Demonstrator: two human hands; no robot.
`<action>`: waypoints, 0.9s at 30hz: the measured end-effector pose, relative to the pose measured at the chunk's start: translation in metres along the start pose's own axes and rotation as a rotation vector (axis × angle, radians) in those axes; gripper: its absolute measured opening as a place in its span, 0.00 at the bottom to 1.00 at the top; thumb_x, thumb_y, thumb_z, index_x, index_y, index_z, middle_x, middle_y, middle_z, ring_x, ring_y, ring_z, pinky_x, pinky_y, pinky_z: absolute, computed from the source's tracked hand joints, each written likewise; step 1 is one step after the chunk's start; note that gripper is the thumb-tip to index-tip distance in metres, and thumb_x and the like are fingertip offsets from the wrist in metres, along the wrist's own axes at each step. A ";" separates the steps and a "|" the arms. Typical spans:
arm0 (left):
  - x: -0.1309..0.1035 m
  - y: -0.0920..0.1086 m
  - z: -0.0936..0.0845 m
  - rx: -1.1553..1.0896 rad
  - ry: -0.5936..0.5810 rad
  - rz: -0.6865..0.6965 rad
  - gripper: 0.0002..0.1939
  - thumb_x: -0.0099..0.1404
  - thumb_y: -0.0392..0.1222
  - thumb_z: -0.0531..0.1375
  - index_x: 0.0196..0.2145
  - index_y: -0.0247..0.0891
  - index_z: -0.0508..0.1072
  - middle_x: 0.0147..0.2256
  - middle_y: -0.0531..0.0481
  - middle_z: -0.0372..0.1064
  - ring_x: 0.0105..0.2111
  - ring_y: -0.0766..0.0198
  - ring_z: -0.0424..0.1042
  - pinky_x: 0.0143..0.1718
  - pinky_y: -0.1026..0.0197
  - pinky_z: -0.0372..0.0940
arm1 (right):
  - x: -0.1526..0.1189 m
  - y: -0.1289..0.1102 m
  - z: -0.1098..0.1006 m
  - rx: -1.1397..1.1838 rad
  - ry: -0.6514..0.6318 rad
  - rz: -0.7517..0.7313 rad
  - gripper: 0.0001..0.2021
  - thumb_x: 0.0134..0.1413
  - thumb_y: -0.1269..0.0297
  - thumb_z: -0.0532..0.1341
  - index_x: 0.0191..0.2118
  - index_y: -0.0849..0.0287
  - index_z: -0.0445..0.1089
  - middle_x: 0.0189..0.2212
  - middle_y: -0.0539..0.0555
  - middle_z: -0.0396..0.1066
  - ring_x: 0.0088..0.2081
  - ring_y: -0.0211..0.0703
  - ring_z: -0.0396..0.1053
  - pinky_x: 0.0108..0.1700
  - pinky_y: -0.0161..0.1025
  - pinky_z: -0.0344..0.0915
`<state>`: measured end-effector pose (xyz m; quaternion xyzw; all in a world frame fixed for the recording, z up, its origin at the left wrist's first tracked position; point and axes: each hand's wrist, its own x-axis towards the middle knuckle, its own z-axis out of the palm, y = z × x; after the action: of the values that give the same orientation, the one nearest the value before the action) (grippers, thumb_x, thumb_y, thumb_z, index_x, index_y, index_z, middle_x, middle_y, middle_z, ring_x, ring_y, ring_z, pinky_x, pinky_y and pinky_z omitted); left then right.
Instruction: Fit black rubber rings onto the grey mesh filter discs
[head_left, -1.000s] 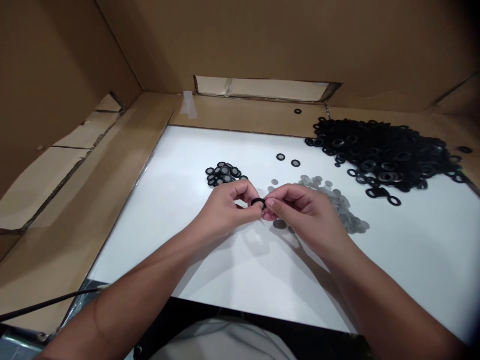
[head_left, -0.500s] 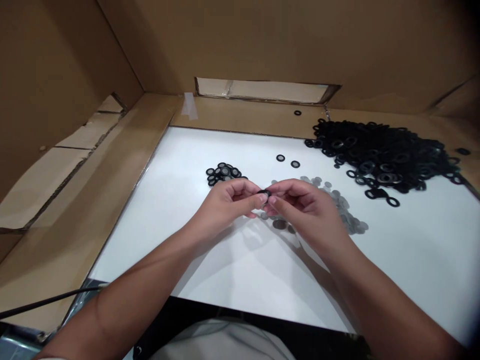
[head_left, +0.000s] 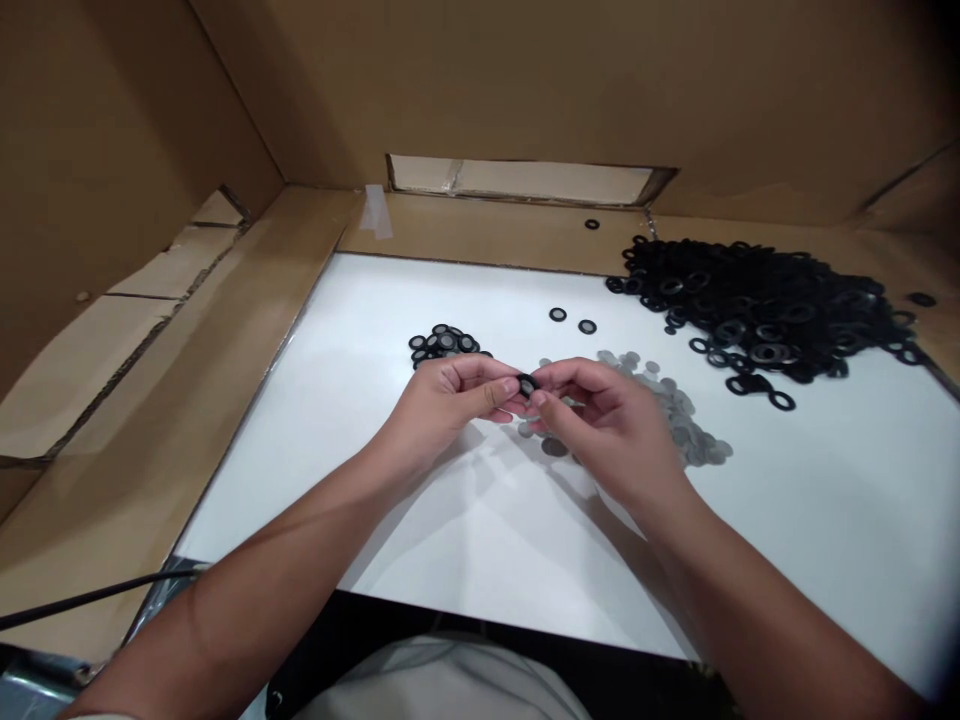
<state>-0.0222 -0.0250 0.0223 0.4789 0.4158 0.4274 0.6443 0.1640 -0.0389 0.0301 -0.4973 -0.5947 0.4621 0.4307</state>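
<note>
Between my two hands, above the white sheet (head_left: 442, 540), is a black ring (head_left: 528, 385) with a grey disc in its opening. My left hand (head_left: 469, 395) pinches the ring's left side, and my right hand (head_left: 592, 405) grips its right side. Behind my left hand sits a small pile of black rings with grey centres (head_left: 447, 341). Grey discs (head_left: 686, 425) lie scattered under and beside my right hand, which hides some of them. Two filled rings (head_left: 557, 314) lie apart, beyond my hands.
A large heap of black rings (head_left: 772, 300) covers the back right. One loose ring (head_left: 592, 224) lies on the cardboard ledge at the back. Cardboard walls (head_left: 480, 90) stand behind and left. A black cable (head_left: 97, 597) runs in at lower left.
The held ring has tilted so that its face and grey centre show more clearly. My left fingers have shifted slightly around its edge. The whole view has moved a little.
</note>
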 end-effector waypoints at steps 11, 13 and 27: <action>-0.003 0.003 0.002 0.041 0.098 0.161 0.07 0.61 0.41 0.69 0.37 0.40 0.80 0.33 0.51 0.78 0.35 0.63 0.78 0.44 0.57 0.73 | -0.004 -0.005 0.003 -0.293 0.051 -0.374 0.07 0.58 0.70 0.63 0.42 0.55 0.74 0.37 0.53 0.71 0.35 0.41 0.72 0.30 0.37 0.73; -0.004 0.003 0.004 0.084 0.132 0.210 0.05 0.60 0.40 0.69 0.36 0.41 0.80 0.34 0.51 0.78 0.37 0.62 0.78 0.44 0.56 0.73 | -0.004 -0.005 0.003 -0.362 0.094 -0.482 0.08 0.58 0.73 0.61 0.41 0.54 0.74 0.36 0.53 0.71 0.33 0.40 0.71 0.30 0.37 0.73; -0.010 0.000 0.006 0.317 0.178 0.534 0.01 0.64 0.39 0.67 0.34 0.44 0.81 0.36 0.49 0.79 0.40 0.60 0.77 0.43 0.55 0.73 | -0.005 0.002 -0.002 -0.532 0.225 -0.748 0.12 0.57 0.76 0.61 0.42 0.50 0.74 0.35 0.52 0.71 0.33 0.41 0.72 0.26 0.37 0.70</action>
<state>-0.0196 -0.0365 0.0246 0.6262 0.3915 0.5516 0.3877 0.1665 -0.0432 0.0287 -0.3888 -0.7805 0.0503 0.4870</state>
